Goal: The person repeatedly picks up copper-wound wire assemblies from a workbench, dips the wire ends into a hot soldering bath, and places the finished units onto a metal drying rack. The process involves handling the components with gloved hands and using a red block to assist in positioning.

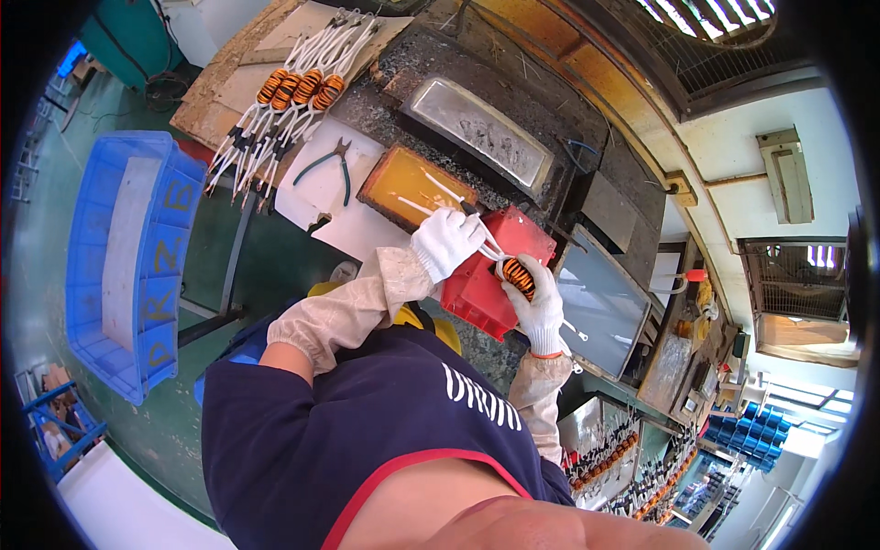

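My right hand, in a white glove, grips a ring-shaped coil wound in orange and black. My left hand, gloved too, is closed around the coil's white leads. Two lead ends stick out past the left fingers, over a shallow tray of amber material; whether they touch it I cannot tell. Below both hands is a red plastic box. Left of the tray, a pair of pliers with dark green handles lies on white card.
Several similar coils with white leads lie in a row at the bench's far left. Behind the amber tray sits a rectangular metal-rimmed pot with a silvery surface. A blue crate stands at left; more coils are racked at lower right.
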`<state>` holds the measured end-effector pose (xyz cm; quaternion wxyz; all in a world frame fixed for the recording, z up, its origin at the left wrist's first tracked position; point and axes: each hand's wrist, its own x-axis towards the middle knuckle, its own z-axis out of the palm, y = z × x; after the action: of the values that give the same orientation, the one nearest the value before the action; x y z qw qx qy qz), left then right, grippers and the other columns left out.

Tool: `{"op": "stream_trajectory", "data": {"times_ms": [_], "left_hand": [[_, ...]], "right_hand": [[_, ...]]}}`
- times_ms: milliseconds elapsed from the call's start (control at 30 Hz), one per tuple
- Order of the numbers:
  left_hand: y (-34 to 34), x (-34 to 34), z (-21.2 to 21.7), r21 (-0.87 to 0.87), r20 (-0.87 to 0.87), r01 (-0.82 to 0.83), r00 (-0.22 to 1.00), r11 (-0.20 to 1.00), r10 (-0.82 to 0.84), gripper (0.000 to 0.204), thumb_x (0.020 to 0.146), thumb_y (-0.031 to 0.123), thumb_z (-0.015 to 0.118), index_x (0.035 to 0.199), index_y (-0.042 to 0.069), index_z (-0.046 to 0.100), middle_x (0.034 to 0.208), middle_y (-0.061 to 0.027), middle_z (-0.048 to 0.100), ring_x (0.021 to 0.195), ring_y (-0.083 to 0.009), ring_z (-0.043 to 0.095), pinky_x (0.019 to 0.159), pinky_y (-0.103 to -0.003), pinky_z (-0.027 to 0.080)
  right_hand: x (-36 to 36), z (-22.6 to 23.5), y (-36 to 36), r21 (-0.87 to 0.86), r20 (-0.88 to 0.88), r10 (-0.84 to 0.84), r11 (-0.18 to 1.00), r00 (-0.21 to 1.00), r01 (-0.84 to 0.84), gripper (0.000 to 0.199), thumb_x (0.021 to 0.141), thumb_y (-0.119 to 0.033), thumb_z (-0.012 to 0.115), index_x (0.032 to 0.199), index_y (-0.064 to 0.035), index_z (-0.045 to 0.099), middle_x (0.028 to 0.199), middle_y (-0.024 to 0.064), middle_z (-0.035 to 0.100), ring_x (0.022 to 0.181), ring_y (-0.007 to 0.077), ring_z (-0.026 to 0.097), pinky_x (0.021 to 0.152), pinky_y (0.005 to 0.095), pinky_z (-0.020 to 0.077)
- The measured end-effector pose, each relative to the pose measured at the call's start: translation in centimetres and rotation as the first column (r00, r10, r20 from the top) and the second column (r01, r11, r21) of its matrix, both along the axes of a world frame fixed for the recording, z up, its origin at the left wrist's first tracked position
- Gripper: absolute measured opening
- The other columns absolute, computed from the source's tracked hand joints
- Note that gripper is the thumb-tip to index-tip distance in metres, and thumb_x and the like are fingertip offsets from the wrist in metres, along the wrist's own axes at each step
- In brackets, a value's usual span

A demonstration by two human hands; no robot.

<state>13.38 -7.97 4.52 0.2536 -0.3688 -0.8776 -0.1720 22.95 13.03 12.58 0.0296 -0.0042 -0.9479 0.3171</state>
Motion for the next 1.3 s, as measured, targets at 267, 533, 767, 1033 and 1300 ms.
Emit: {"op": "stream_trajectory", "data": {"times_ms": [267,533,767,1033,1300], "left_hand": [[1.1,-2.7,1.6,-0.037,-0.128,0.076,0.989,0.996,-0.080,0.019,0.078,0.019,0.061,0.094,0.011,0.063,0.093,-0.0044,0.062,0.085,-0.0203,0.062,0.079,-0.037,0.052],[4.3,-8.3,1.4,-0.045,-0.192,0.162,0.967,0.986,-0.168,0.011,0.076,0.019,0.062,0.086,0.013,0.061,0.086,-0.0024,0.060,0.082,-0.0204,0.061,0.081,-0.038,0.053],[6.6,-11.6,0.4,0.007,-0.253,0.192,0.950,0.981,-0.184,0.009,0.075,0.020,0.063,0.082,0.014,0.062,0.084,-0.0024,0.063,0.083,-0.0210,0.062,0.082,-0.039,0.052],[7.2,-12.9,-0.7,0.016,-0.200,0.213,0.958,0.977,-0.206,0.012,0.076,0.020,0.063,0.087,0.015,0.065,0.092,-0.0015,0.068,0.092,-0.0205,0.065,0.091,-0.041,0.051],[7.2,-13.4,-1.5,0.039,-0.227,0.216,0.953,0.976,-0.202,0.010,0.077,0.021,0.062,0.086,0.017,0.064,0.089,0.0007,0.067,0.088,-0.0191,0.064,0.089,-0.040,0.052]], "right_hand": [[0.2,-1.3,0.0,-0.081,-0.073,-0.131,0.989,0.989,0.125,0.054,0.079,-0.012,0.081,0.129,-0.0093,0.062,0.117,0.0129,0.067,0.109,0.0278,0.066,0.095,0.0357,0.0521],[-2.4,-1.7,-1.2,-0.104,-0.096,-0.351,0.934,0.931,0.341,0.054,0.082,-0.014,0.080,0.132,-0.0080,0.061,0.126,0.0130,0.066,0.115,0.0252,0.065,0.099,0.0343,0.0509],[-4.5,-1.3,-1.7,-0.075,-0.105,-0.417,0.909,0.903,0.411,0.054,0.084,-0.020,0.077,0.134,-0.0089,0.059,0.128,0.0132,0.065,0.116,0.0262,0.064,0.099,0.0350,0.0502],[-5.5,-1.8,-1.5,-0.096,-0.096,-0.455,0.890,0.885,0.446,0.052,0.084,-0.027,0.077,0.133,-0.0198,0.060,0.125,0.0130,0.065,0.111,0.0339,0.065,0.093,0.0411,0.0526],[-5.7,-1.9,-1.8,-0.084,-0.129,-0.428,0.903,0.894,0.420,0.052,0.086,-0.026,0.076,0.134,-0.0181,0.059,0.122,0.0129,0.065,0.105,0.0307,0.067,0.089,0.0383,0.0536]]}}
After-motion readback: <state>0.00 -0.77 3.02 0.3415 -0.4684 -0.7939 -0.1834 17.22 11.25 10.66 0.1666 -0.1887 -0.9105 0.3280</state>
